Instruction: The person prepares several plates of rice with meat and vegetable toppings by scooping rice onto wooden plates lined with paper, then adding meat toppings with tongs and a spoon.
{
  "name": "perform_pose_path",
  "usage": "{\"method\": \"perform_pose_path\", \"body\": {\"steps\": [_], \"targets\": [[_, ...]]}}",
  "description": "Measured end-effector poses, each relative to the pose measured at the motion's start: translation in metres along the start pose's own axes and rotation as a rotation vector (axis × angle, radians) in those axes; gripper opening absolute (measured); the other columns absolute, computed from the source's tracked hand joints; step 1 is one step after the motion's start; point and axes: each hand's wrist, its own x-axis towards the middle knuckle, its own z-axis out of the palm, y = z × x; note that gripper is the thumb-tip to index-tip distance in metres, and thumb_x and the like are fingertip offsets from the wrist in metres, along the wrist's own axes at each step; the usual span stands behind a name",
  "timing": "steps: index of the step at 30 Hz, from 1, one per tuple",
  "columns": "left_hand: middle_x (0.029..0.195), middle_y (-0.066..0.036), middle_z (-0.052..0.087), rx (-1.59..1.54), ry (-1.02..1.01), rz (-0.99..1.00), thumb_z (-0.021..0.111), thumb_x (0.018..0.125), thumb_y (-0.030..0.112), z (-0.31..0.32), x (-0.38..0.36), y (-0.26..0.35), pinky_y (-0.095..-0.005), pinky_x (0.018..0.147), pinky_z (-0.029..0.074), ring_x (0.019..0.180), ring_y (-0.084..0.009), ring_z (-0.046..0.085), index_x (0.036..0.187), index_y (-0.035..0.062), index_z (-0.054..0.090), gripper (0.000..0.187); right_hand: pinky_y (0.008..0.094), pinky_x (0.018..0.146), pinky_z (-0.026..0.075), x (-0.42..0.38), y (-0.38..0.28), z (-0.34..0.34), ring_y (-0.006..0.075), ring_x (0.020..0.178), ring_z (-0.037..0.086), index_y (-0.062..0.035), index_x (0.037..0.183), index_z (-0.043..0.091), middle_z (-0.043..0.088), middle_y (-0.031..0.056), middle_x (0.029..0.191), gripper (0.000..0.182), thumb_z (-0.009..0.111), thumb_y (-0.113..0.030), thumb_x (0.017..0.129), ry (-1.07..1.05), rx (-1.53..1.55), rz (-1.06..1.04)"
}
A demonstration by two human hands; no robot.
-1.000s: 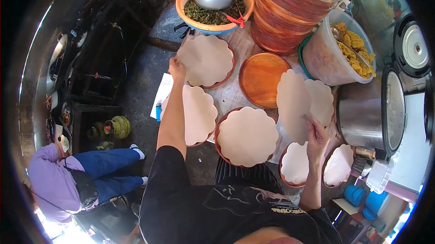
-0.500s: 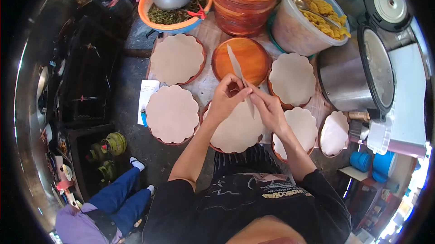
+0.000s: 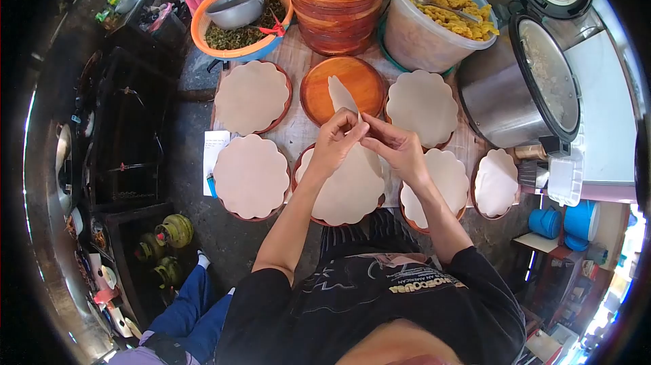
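Note:
A scalloped sheet of brown paper (image 3: 343, 98) is held nearly edge-on between my hands, over the plates. My left hand (image 3: 335, 146) pinches it near its middle. From the other side, my right hand (image 3: 399, 150) grips the same sheet with thumb and fingertips. Just beyond the hands sits a bare round wooden plate (image 3: 370, 87). Below them another scalloped paper sheet (image 3: 346, 192) covers a plate, partly hidden by my hands and the held sheet. More plates carry similar sheets, at the left (image 3: 252, 174) and at the right (image 3: 422, 108).
Behind the plates stand a tall stack of wooden plates (image 3: 337, 2), an orange basket (image 3: 288, 9) of chopped greens and a tub (image 3: 424, 46) of yellow food. A large rice cooker (image 3: 498, 97) stands open on the right. Another person's blue-trousered legs (image 3: 196, 317) show lower left.
The held paper sheet has turned, showing more of its face, and my right hand's fingers have moved up closer to my left. The view has shifted; the other person sits lower in view.

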Motion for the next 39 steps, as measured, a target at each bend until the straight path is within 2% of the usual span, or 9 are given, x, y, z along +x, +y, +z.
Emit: {"method": "perform_pose_path", "body": {"steps": [9,16,31,36,39], "targets": [[0.079,-0.002,0.05,-0.076,-0.06,0.035,0.069,0.082,0.013,0.002,0.005,-0.008,-0.0258,0.057,0.045,0.065,-0.0122,0.052,0.077,0.0021,0.054,0.019,0.0243,0.085,0.047,-0.003,-0.012,-0.012,0.0086,0.09,0.059,-0.0002,0.127,0.052,0.063,0.0049,0.104,0.042,0.063,-0.01,0.087,-0.068,0.023,0.065],[0.078,-0.002,0.049,-0.071,-0.048,0.043,0.069,0.083,0.013,-0.001,0.005,-0.012,-0.0236,0.055,0.043,0.063,-0.0111,0.051,0.075,0.0024,0.054,0.019,0.0261,0.088,0.044,-0.001,-0.015,-0.014,0.0092,0.094,0.058,-0.0001,0.125,0.053,0.064,0.0039,0.107,0.042,0.063,-0.014,0.087,-0.096,0.07,0.105],[0.08,-0.001,0.049,0.015,-0.025,0.055,0.067,0.084,0.012,-0.001,0.011,-0.01,-0.0221,0.052,0.04,0.062,-0.0082,0.05,0.078,0.0027,0.058,0.014,0.0275,0.093,0.043,0.006,-0.006,-0.018,0.0114,0.107,0.056,-0.0006,0.127,0.051,0.059,0.0068,0.12,0.046,0.066,-0.009,0.085,-0.068,0.158,0.177],[0.078,0.0,0.049,0.028,0.001,0.058,0.068,0.082,0.009,0.002,0.013,-0.009,-0.0196,0.049,0.036,0.059,-0.0058,0.047,0.076,0.0038,0.058,0.013,0.0235,0.085,0.044,0.005,-0.008,-0.019,0.0084,0.1,0.056,-0.0031,0.127,0.052,0.061,0.0025,0.115,0.045,0.066,-0.014,0.085,-0.06,0.15,0.19],[0.078,0.001,0.049,0.031,0.028,0.032,0.073,0.078,0.009,0.003,0.014,-0.008,-0.0194,0.053,0.036,0.062,-0.0056,0.048,0.074,0.0034,0.06,0.015,0.0217,0.082,0.043,0.006,-0.002,-0.023,0.0067,0.095,0.056,-0.0044,0.127,0.053,0.062,-0.0005,0.109,0.045,0.066,-0.017,0.086,-0.072,0.173,0.204]]}}
